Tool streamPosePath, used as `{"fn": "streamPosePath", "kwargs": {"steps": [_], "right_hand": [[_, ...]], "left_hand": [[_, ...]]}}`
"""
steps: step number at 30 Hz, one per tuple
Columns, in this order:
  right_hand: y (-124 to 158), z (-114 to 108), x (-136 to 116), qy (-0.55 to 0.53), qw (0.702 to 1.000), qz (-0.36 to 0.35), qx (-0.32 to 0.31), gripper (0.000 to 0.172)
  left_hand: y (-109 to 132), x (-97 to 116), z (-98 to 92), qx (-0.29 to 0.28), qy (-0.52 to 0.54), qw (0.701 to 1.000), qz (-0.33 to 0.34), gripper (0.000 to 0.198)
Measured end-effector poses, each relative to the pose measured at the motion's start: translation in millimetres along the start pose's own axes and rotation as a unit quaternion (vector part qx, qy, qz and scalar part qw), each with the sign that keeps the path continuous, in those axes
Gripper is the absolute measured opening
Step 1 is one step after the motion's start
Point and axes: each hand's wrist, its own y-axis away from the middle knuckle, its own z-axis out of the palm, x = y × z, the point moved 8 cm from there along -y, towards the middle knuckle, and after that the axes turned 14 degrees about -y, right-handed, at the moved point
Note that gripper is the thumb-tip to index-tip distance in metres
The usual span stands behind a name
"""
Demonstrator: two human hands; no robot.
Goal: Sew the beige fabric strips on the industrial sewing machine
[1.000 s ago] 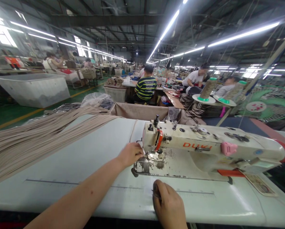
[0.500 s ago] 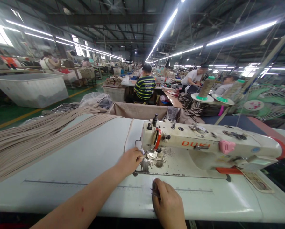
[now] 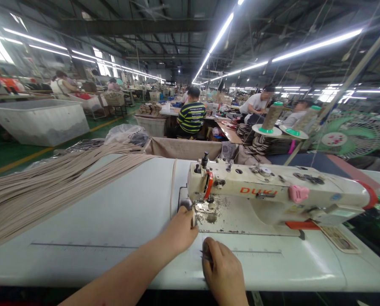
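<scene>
My left hand [image 3: 182,228] is at the left end of the sewing machine's [image 3: 260,187] bed, just left of the needle plate [image 3: 205,207]. Its fingers are closed at a dark spot in the bed, and a narrow pale edge [image 3: 194,216] shows beside them. What they grip is hidden. Near the table's front, my right hand [image 3: 224,270] rests closed around small dark thread snips [image 3: 206,254], whose pointed tips stick out to the left. A thin beige strip [image 3: 173,187] lies on the table behind my left hand.
Many long beige strips [image 3: 59,182] cover the table's left side. A ruler scale [image 3: 84,246] marks the white tabletop [image 3: 119,221]. Behind stands a cloth-lined bin [image 3: 180,148]. Thread cones [image 3: 272,117] and a green fan [image 3: 352,136] are at right. Co-workers sit further off.
My left hand has moved slightly right and down, and its wrist has turned. A dark spot now shows by its fingers where something white was. My right hand stays about where it was.
</scene>
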Motion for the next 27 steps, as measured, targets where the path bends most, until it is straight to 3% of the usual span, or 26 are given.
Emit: {"fn": "streamPosePath", "kwargs": {"steps": [5, 9, 13, 16, 20, 23, 27], "right_hand": [[2.4, -0.6, 1.7, -0.028, 0.999, 0.023, 0.000, 0.041], [3.0, -3.6, 1.3, -0.067, 0.994, 0.083, -0.012, 0.039], [-0.4, -14.5, 7.5, -0.186, 0.974, 0.131, -0.001, 0.027], [6.7, -32.9, 17.7, -0.292, 0.943, 0.160, 0.026, 0.022], [47.0, -70.9, 52.8, -0.323, 0.898, 0.273, 0.124, 0.038], [96.1, -103.8, 93.5, -0.272, 0.855, 0.390, 0.208, 0.052], [160.4, -160.2, 145.2, -0.172, 0.806, 0.480, 0.301, 0.067]], "left_hand": [[3.2, 6.6, 3.6, -0.024, -0.018, 1.000, 0.002, 0.031], [14.1, 2.0, 26.4, -0.040, -0.029, 0.996, 0.071, 0.048], [18.3, -17.0, 51.5, 0.026, -0.034, 0.990, 0.131, 0.068], [18.6, -24.4, 53.6, 0.088, -0.062, 0.977, 0.183, 0.051], [15.7, -30.8, 48.8, 0.114, -0.094, 0.964, 0.222, 0.042], [16.1, -29.8, 47.7, 0.140, -0.090, 0.952, 0.258, 0.043], [20.4, -19.2, 43.4, 0.151, -0.090, 0.943, 0.284, 0.037]]}}
